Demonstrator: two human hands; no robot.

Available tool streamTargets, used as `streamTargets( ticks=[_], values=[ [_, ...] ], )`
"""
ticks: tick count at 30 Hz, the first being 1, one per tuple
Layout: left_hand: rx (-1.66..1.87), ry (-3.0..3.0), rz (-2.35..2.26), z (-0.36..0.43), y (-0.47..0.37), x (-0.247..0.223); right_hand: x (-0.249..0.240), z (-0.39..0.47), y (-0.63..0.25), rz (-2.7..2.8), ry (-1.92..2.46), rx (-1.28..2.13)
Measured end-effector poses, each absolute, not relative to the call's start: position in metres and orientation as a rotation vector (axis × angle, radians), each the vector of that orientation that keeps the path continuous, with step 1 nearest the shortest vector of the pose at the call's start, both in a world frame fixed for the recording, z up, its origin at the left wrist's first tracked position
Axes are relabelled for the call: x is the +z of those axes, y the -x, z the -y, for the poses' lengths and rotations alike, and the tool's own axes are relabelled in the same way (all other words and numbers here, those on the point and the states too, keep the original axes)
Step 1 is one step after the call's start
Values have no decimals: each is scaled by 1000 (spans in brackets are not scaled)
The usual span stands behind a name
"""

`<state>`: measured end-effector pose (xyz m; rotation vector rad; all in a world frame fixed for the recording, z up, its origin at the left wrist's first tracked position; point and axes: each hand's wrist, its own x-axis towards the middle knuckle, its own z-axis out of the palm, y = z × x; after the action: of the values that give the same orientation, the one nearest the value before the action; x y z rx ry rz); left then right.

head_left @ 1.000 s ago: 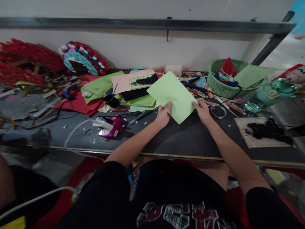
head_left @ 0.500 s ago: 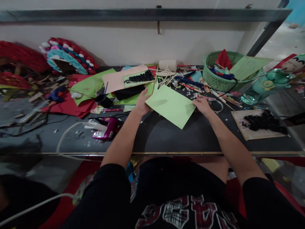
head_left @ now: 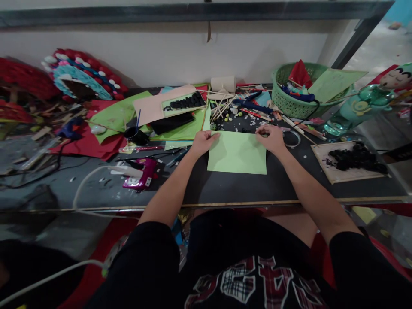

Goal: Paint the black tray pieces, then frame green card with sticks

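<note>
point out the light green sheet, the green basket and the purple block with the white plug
Light green sheet (head_left: 237, 153): head view, middle of its upper face.
Green basket (head_left: 291, 104): head view, front wall.
Purple block (head_left: 148, 172): head view, its top.

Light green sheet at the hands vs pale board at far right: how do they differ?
1. Surface: the light green sheet looks plain; the pale board bears a lumpy black mass.
2. Colour: the sheet is light green, the board off-white.
3. Contact: the left hand and right hand are at the sheet's far corners; neither touches the board.
Shared: both are four-sided, over the dark tabletop.
</note>
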<state>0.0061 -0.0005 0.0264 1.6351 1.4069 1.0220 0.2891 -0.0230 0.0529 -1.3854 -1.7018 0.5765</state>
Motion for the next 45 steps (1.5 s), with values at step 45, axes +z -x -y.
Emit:
streamTargets(
  ticks=[45],
  values=[
    [1723, -1489, -1462, -19, -2, -1, 31, 3, -309, 1587, 1285, 1079]
  ],
)
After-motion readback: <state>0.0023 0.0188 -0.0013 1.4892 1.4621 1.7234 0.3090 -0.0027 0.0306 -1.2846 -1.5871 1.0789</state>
